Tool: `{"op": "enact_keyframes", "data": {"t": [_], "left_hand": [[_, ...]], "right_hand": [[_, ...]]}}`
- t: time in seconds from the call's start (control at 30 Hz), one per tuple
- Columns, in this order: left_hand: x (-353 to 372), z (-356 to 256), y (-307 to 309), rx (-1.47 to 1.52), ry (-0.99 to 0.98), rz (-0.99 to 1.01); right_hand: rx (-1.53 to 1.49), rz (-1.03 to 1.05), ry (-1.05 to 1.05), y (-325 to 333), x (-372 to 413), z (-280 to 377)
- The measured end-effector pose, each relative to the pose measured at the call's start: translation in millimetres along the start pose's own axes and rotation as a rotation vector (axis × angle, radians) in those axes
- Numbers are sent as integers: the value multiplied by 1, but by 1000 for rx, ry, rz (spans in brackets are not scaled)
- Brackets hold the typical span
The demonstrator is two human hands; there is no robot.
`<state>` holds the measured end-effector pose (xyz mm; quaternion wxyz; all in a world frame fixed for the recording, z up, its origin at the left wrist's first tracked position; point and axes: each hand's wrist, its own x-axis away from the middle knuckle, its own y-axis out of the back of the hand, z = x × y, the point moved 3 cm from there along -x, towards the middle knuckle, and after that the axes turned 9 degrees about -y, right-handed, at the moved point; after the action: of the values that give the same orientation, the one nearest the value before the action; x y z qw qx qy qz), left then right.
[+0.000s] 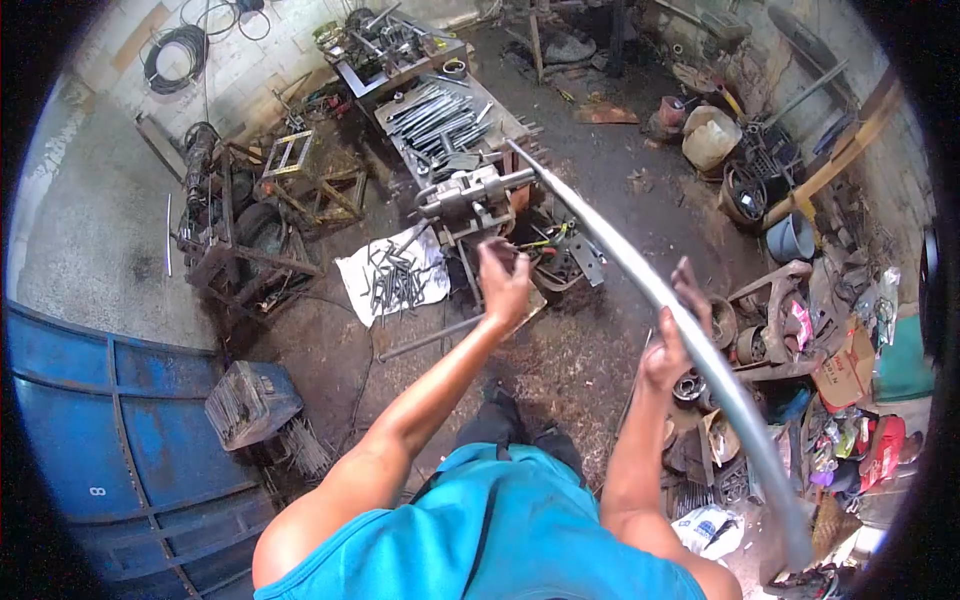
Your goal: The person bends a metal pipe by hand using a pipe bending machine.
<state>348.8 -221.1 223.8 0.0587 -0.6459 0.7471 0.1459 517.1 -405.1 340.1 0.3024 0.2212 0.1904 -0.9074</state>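
A long, shiny metal pipe (622, 250) slants across the view, from beside the workbench down to the lower right near the camera. My right hand (662, 362) supports it around the middle, thumb on one side and fingers showing past the other; part of the palm is hidden. My left hand (505, 288) is off the pipe, its fingers apart and partly blurred, with nothing in it. Just beyond that hand stands a metal clamping machine (468, 194) with a round bar-like part pointing right.
Behind the machine, a workbench (505, 122) carries a pile of metal rods (435, 118). Short bent rods (396, 282) lie on a white sheet (355, 290) on the floor. A blue metal panel (75, 420) stands at left; a grey bucket (790, 238) and scrap crowd the right.
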Motion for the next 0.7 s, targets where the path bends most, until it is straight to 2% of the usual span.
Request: {"op": "enact_keyframes", "data": {"t": [0.07, 0.13, 0.2, 0.27, 0.33, 0.4, 0.43, 0.47, 0.53, 0.57, 0.6, 0.67, 0.7], "left_hand": [[-24, -23, 26, -232, -316, -147], [-60, -25, 32, -254, -442, -193], [-88, -39, 33, -372, -576, -224], [-113, -28, 32, -247, -397, 18], [-123, -23, 25, -240, -378, 4], [-127, -33, 20, -217, -233, -125], [-128, -37, 18, -188, -224, -127], [-131, -36, 16, -289, -272, -130], [-149, -11, 24, -142, -299, -149], [-148, -2, 31, 68, -135, -149], [-150, 23, 33, 270, -6, -276], [-131, 17, 40, 600, 106, -399], [-121, 24, 41, 691, 77, -290]], "right_hand": [[-81, -66, 66, -25, -30, 15], [-150, -40, 108, -47, -57, 24], [-215, -54, 46, -73, -81, 41], [-255, -98, 5, -96, -107, 43], [-320, -29, 7, -123, -131, 54], [-392, 0, -5, -142, -156, 46], [-405, 8, -12, -152, -166, 46], [-392, -21, -23, -162, -174, 46], [-338, 9, -20, -177, -191, 44], [-305, 1, -10, -184, -197, 46], [-235, 38, -29, -188, -203, 44], [-229, 51, -1, -195, -211, 38], [-236, 56, -5, -197, -219, 33]]}}
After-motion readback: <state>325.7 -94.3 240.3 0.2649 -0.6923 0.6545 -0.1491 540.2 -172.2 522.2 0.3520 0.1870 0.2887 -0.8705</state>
